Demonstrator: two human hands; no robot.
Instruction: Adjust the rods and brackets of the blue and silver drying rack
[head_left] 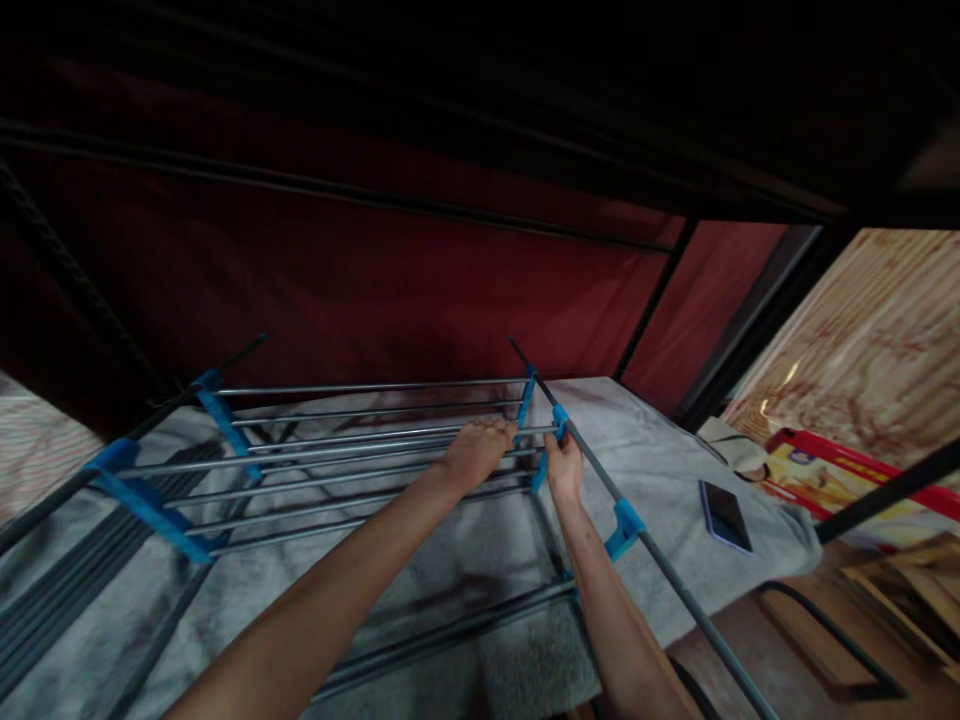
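Observation:
A rack of thin grey metal tubes (300, 468) joined by blue plastic brackets (154, 505) lies across a grey cloth. My left hand (484, 447) is closed round a tube near the rack's right end, its fingers beside a blue bracket. Just to its right, my right hand (564, 465) grips a blue connector (560, 421) under the long slanting right pole (660, 565). Another blue bracket (625, 528) sits lower on that pole, with no tube in it. The fingertips of both hands are partly hidden.
Several loose grey tubes (75, 575) lie at the left on the grey cloth (660, 450). A phone (725, 516) rests on the cloth at the right. Beyond it are a red and yellow package (832, 480) and a black frame post (772, 315). Dark red fabric (390, 290) hangs behind.

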